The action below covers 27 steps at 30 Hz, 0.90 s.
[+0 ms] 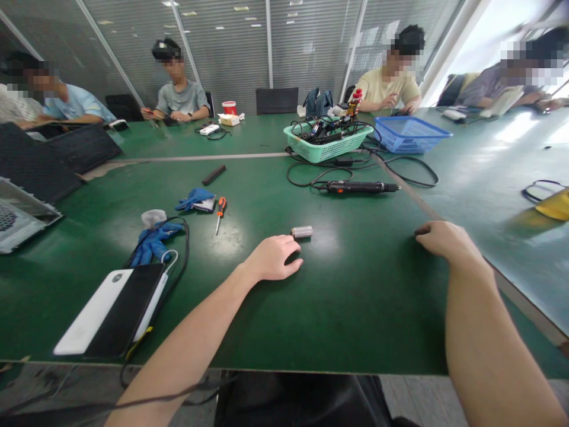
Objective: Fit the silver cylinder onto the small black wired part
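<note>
My left hand [274, 258] rests on the green table [347, 296], fingers loosely curled with nothing visible in them. A small grey cylindrical part [301, 232] lies just beyond its fingertips, not touched. My right hand [442, 237] lies knuckles-up near the table seam, fingers bent down onto the surface; a small dark thing shows at its fingertips, too small to name.
A black electric screwdriver [360, 187] with cable lies ahead. Behind it stand a green basket [326, 145] of tools and a blue basket [409, 135]. An orange screwdriver [219, 212], blue gloves [153, 243], a white and black device [111, 308] lie left. Several people sit around the far side.
</note>
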### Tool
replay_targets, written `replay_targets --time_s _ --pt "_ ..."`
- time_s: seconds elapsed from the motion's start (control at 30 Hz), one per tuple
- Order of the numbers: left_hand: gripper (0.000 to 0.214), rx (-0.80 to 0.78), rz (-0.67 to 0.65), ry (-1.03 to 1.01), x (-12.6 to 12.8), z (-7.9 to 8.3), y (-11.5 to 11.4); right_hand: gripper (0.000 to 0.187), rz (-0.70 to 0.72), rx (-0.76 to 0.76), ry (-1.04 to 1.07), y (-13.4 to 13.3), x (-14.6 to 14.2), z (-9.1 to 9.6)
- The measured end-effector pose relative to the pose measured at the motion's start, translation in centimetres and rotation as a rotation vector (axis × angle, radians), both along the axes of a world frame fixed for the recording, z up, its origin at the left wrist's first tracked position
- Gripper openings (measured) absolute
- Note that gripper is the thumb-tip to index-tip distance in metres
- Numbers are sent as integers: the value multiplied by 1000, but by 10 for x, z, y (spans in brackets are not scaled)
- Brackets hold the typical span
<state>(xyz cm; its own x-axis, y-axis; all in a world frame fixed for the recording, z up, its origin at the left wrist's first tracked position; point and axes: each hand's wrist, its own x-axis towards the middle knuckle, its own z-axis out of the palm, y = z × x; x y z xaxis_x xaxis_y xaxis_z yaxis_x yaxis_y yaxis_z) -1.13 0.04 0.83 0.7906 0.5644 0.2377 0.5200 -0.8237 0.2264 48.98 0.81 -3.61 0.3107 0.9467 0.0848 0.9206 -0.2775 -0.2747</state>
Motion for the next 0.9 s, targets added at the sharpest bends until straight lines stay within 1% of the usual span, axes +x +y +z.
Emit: replay_targets --time_s 0.07,0.13,0.2,0.27,0.33,0.37,0.4,0.47,0.5,0.57,0.63,0.67,0.73,0.8,0.9 --pt "23 2 0 0 0 0 0 5 4 50 31 1 8 -8" --pt "23 5 -1 -1 0 0 0 2 6 71 23 1 9 -9" --pt "24 6 -3 0 0 0 0 12 -5 72 -31 -1 3 -3" --pt "24 4 -4 4 0 1 0 22 -15 108 -96 -4 -14 11" --pt "24 6 -4 7 0 1 0 30 -15 214 -124 -5 -46 27" --pt "24 10 -3 8 1 1 0 33 5 274 -114 -6 -68 34" --pt "23 14 -3 8 1 1 0 34 64 326 -90 -5 -93 39" --pt "22 21 -4 3 1 1 0 31 260 403 -10 -5 -148 46" --pt "22 21 -3 -1 1 1 0 32 384 407 34 -4 -177 47" --pt "20 26 1 -7 1 0 0 37 625 373 80 -4 -227 44" --pt "17 40 7 -9 0 -1 1 46 806 360 82 -4 -265 39" --pt "16 51 13 -10 0 -2 2 48 858 346 84 -4 -278 36" --pt "15 70 40 -11 0 -4 4 48 894 342 84 -3 -295 29" --pt "13 75 92 -18 0 -5 5 44 870 346 88 -2 -302 23" --pt "7 65 175 -46 0 -5 6 34 820 357 122 -2 -303 17"
